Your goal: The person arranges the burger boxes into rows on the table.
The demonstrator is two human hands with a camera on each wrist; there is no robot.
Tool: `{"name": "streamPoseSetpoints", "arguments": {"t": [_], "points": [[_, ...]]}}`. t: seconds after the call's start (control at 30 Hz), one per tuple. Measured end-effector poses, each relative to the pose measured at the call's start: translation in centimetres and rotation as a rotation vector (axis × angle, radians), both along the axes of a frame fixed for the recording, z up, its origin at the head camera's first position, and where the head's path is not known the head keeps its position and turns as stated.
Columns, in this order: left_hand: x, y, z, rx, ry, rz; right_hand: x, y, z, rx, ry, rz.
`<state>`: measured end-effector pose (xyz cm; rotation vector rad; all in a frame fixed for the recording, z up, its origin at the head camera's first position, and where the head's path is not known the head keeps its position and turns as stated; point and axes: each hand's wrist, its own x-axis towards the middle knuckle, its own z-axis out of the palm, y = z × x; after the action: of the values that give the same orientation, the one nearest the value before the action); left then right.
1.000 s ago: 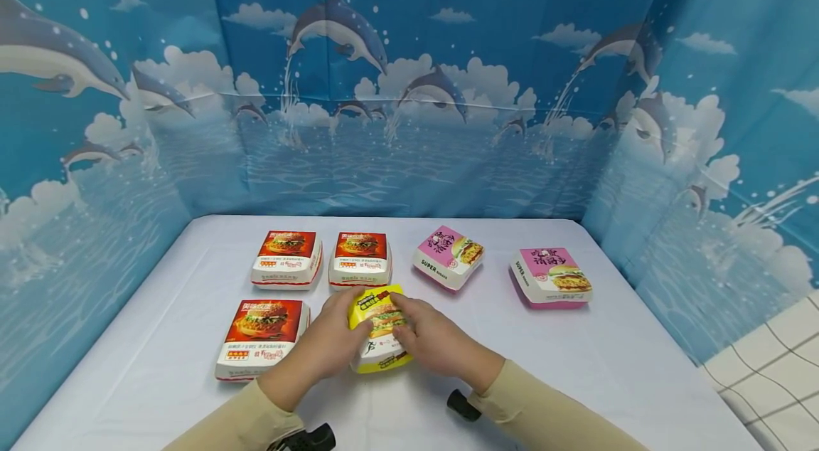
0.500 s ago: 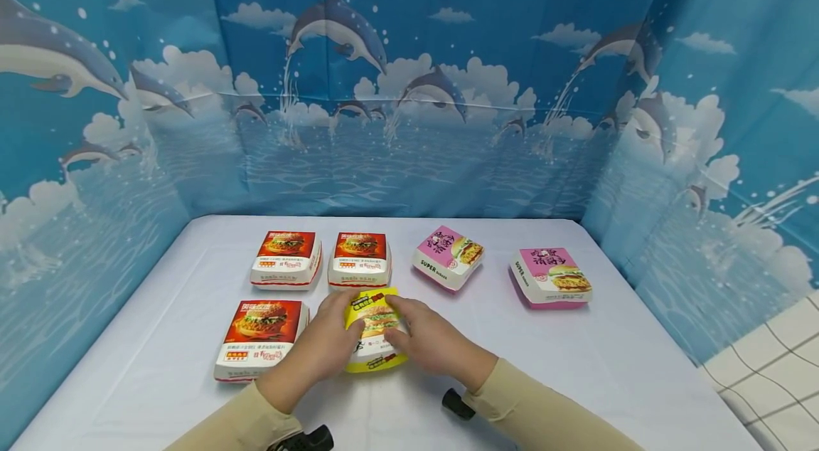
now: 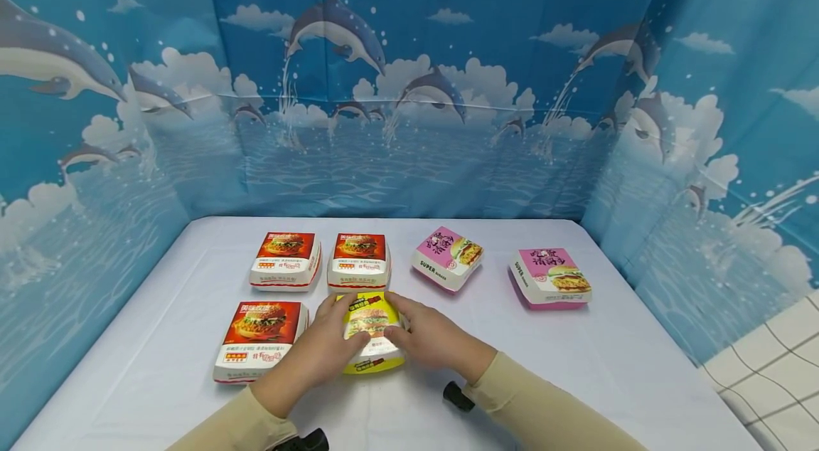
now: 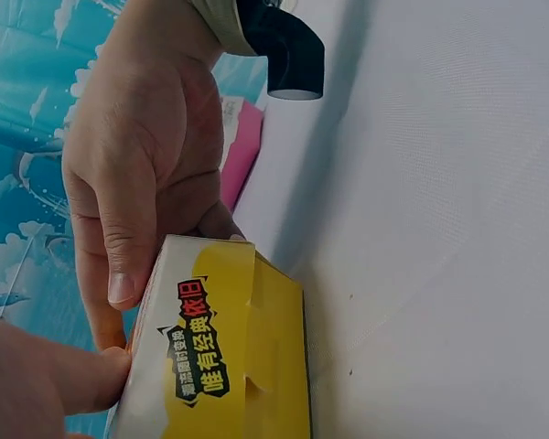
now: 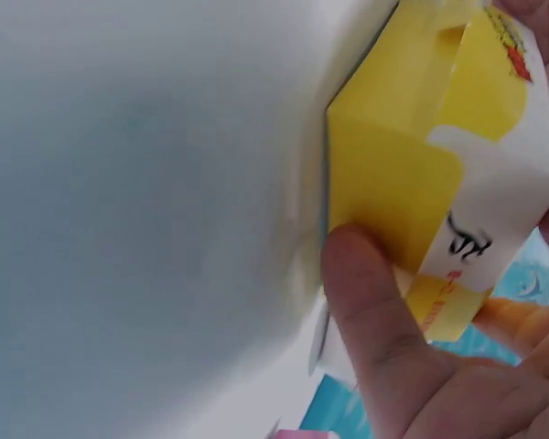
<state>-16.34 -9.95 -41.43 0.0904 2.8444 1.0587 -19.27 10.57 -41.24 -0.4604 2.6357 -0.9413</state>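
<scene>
A yellow and white burger box (image 3: 371, 319) with a printed sandwich lies on the white table at the front middle. My left hand (image 3: 328, 343) holds its left side, and my right hand (image 3: 430, 336) holds the opposite side. Both thumbs lie over the top while other fingers reach round the sides. In the left wrist view, the box's yellow front (image 4: 279, 357) sits low by the tabletop, with the right hand (image 4: 142, 174) beyond it. The right wrist view shows a finger (image 5: 366, 311) of the right hand against the box's side.
Behind it stand two red and white burger boxes (image 3: 285, 261) (image 3: 359, 262), the right one close. Another red and white box (image 3: 261, 341) sits beside the left forearm. Two pink burger boxes (image 3: 448, 257) (image 3: 551, 277) lie to the back right. A blue dolphin curtain (image 3: 409, 173) surrounds the table.
Both hands have shifted the yellow burger box a little left and turned it from a slight slant to nearly straight. The other boxes keep their places.
</scene>
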Motion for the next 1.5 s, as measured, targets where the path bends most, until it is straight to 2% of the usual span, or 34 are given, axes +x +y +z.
{"name": "streamPoseSetpoints", "arguments": {"t": [0.13, 0.53, 1.03, 1.23, 1.5], "points": [[0.1, -0.1, 0.1, -0.004, -0.021, -0.009, -0.2, 0.2, -0.3, 0.018, -0.018, 0.004], [0.2, -0.4, -0.3, 0.005, -0.057, -0.020, 0.1, -0.4, -0.5, 0.048, 0.019, 0.043], [0.5, -0.6, -0.2, -0.012, -0.073, -0.018, 0.3, -0.8, -0.7, 0.061, 0.028, 0.055], [0.5, -0.6, 0.1, -0.010, -0.066, -0.026, 0.2, -0.8, -0.4, 0.072, 0.065, 0.061], [0.6, -0.6, 0.9, -0.009, -0.078, -0.033, -0.2, -0.6, 0.0, 0.048, -0.012, 0.027]]}}
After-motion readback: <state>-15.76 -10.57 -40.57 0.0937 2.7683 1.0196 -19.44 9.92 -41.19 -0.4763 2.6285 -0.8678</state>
